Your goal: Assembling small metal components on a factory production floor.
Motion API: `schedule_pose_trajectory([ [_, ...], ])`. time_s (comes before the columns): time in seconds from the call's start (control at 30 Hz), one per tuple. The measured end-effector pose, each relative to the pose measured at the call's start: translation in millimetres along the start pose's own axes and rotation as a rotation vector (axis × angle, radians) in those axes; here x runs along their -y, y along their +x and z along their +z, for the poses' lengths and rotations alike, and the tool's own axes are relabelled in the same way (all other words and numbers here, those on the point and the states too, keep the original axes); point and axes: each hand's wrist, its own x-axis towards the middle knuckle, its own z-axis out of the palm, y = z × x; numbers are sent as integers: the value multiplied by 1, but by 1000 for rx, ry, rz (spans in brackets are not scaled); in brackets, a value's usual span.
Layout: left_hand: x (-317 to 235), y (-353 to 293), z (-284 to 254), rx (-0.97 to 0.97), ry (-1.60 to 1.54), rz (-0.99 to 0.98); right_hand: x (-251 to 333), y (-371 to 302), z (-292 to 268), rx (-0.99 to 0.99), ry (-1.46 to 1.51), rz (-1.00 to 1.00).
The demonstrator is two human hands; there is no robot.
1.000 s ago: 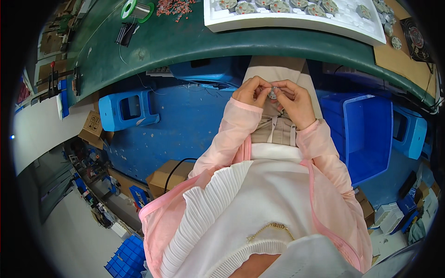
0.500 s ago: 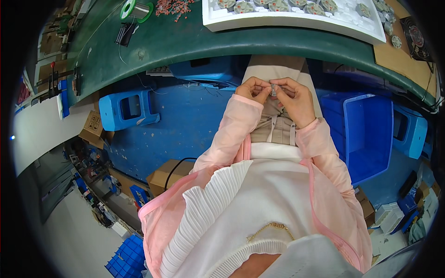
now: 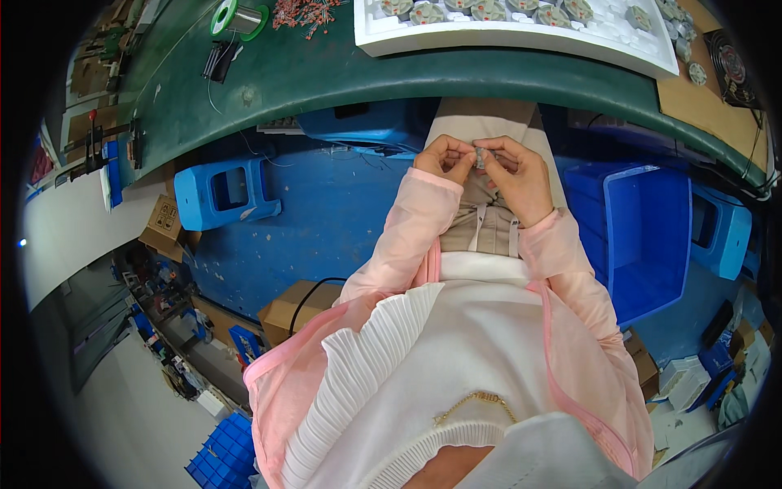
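Over my lap, my left hand (image 3: 447, 157) and my right hand (image 3: 519, 175) meet fingertip to fingertip. Between them they pinch a small grey part (image 3: 480, 160), mostly covered by the fingers, so its exact kind does not show. Thumb and forefinger of each hand are closed on it. On the green bench (image 3: 309, 85) ahead, a white foam tray (image 3: 505, 37) holds several round grey-green parts (image 3: 486, 11) with small red-orange spots. Both hands are below the bench's front edge and apart from the tray.
At the bench's far left are a solder wire spool (image 3: 239, 18), a heap of red small components (image 3: 305, 12) and black leads (image 3: 218, 60). More round parts and a black fan (image 3: 727, 67) sit right. A blue bin (image 3: 648, 236) and blue stool (image 3: 224, 194) flank me.
Almost nothing differs. My fingers shift very slightly around the small grey part, and both hands stay in the same place over my lap.
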Motion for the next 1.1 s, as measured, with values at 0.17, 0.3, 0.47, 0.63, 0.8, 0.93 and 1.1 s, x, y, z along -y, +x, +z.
schedule_pose_trajectory([
  [0.17,-2,-1,0,6,63,73,0,2,-2,26,59,15],
  [0.3,-7,-5,1,-19,271,248,-3,7,-9,78,240,63],
  [0.47,-4,-6,4,-75,571,630,-2,9,-14,158,246,125],
  [0.63,-6,-13,11,-104,628,639,-7,8,-13,150,228,92],
  [0.8,-7,-17,16,-115,680,692,-15,10,-15,155,216,71],
  [0.93,-8,-12,14,-95,565,623,-3,10,-16,143,289,116],
  [1.1,-39,-22,13,-58,361,404,3,7,-26,154,414,168],
])
